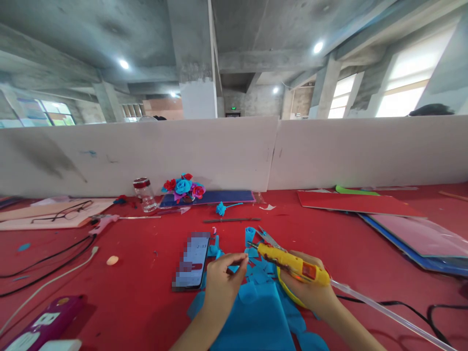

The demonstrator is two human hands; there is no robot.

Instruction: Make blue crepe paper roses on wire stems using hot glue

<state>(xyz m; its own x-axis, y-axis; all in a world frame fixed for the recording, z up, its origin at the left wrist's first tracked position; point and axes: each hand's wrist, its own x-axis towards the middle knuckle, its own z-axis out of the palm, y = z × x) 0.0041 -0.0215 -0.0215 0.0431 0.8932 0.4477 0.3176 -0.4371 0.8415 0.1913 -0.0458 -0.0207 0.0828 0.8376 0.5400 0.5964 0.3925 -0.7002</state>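
Observation:
My right hand (310,287) grips a yellow hot glue gun (292,264) with a clear glue stick (387,312) trailing out of its back toward the lower right. The gun's nozzle points left toward my left hand (221,282). That hand is closed in a pinch on a small, thin piece that I cannot make out, held just at the nozzle tip. Both hands hover over a sheet of blue paper (256,317) with cut blue scraps around it. A pair of scissors (266,237) lies just beyond the gun.
A phone (192,261) lies left of my hands on the red table (146,292). Farther back stand a glass jar (145,194), a bunch of paper flowers (184,187), a single blue paper flower (221,208) and a second glue gun (104,223). Coloured sheets (402,229) lie right; cables and glasses (66,212) left.

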